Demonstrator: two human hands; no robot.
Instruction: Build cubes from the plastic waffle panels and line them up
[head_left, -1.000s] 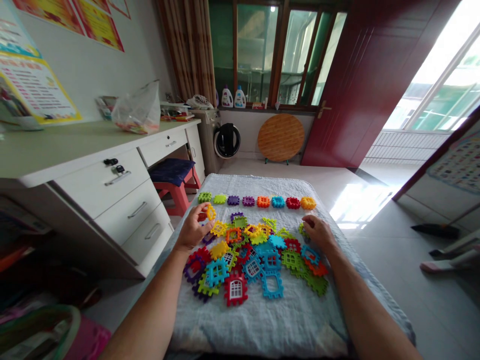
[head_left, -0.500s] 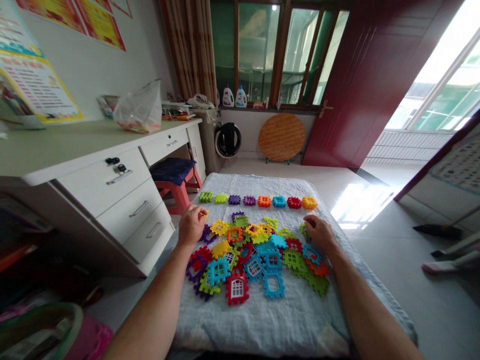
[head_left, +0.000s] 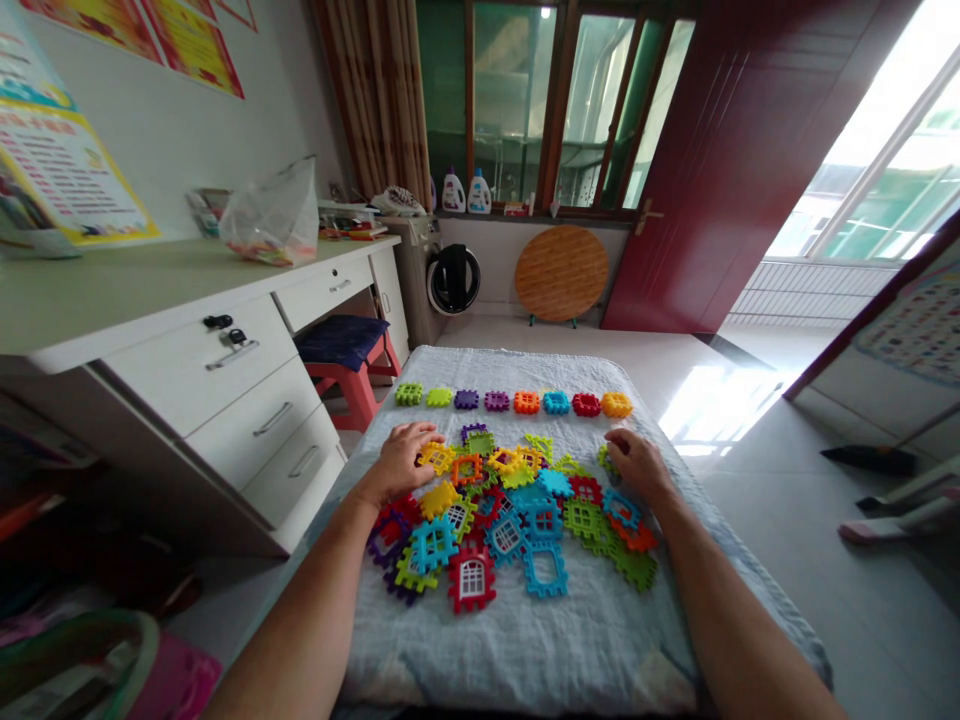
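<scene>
1. Nearest the person, at the front of the pile of toothed plastic pieces, a red window piece and an open blue frame jut out over the cloth. These look simplest to free, since their near edges are uncovered.

2. Within the pile, pieces overlap at odd angles, and I'd expect the toothed rims to snag. Better to take one edge, tilt it slightly and lift straight up, so the neighbours aren't dragged along.

3. At the pile's far right corner, the right hand has its fingers bent and gathered beside a green piece, which they partly hide. Whether they pinch it or merely brush it, I can't tell.

4. At the pile's far left corner, the left hand is palm down, fingers bent and close together, their tips at the edge of a yellow lattice piece. Its thumb is hidden from me, so I can't say whether anything is gripped. A pinch on the rim seems surer than one through the lattice.

5. Beyond the pile and apart from it runs a row of eight small blocks. A low reach that way might nudge them, so I'd carry the wrist high.
</scene>
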